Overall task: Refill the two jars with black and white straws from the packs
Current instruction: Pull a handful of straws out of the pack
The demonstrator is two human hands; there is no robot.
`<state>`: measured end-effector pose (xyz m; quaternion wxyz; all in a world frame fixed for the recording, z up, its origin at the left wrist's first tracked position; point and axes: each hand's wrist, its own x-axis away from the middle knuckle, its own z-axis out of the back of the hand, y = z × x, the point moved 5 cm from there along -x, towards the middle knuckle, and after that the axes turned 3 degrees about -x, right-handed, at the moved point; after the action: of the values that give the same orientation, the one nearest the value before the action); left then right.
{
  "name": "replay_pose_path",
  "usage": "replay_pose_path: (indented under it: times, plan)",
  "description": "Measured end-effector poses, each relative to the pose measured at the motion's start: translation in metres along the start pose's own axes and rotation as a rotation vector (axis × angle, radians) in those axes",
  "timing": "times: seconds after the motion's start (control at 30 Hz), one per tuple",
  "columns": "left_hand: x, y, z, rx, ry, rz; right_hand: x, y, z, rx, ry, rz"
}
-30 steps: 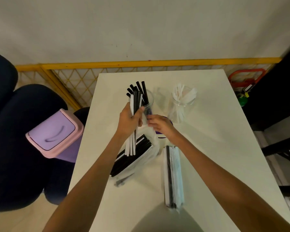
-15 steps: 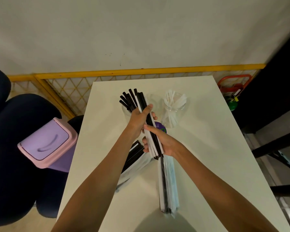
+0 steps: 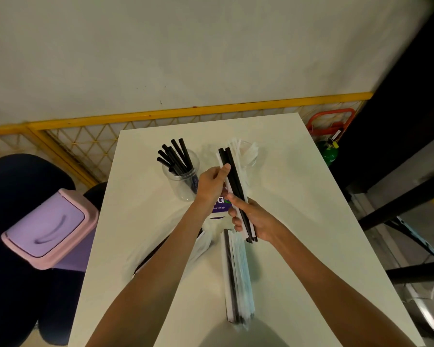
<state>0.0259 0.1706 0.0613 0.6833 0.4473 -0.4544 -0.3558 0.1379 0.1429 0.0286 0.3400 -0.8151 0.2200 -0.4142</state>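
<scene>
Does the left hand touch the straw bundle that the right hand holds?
Touching. In the head view the thumb of the left hand lies on the straw bundle, with no gap, above the grip of the right hand.

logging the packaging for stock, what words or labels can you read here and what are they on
"G" plus part of a green letter, rest hidden behind the right hand: on the purple label.
"as you go": small white line lower on that label.
Tag on the green bottle: too small to read.
bundle of straws, held by the right hand and left hand: no print visible.
</scene>
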Motion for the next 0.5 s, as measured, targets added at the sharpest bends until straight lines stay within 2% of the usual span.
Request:
replay_pose_path:
  times: [0.27,0.5]
  plan:
    - [-0.005,-0.007,-0.008,0.092,0.035,0.028,0.004,0.001,0.017,-0.032,0.021,-0.006]
    - [-0.013,-0.004,-0.018,0.013,0.035,0.066,0.008,-0.002,0.03,0.003,0.058,0.005]
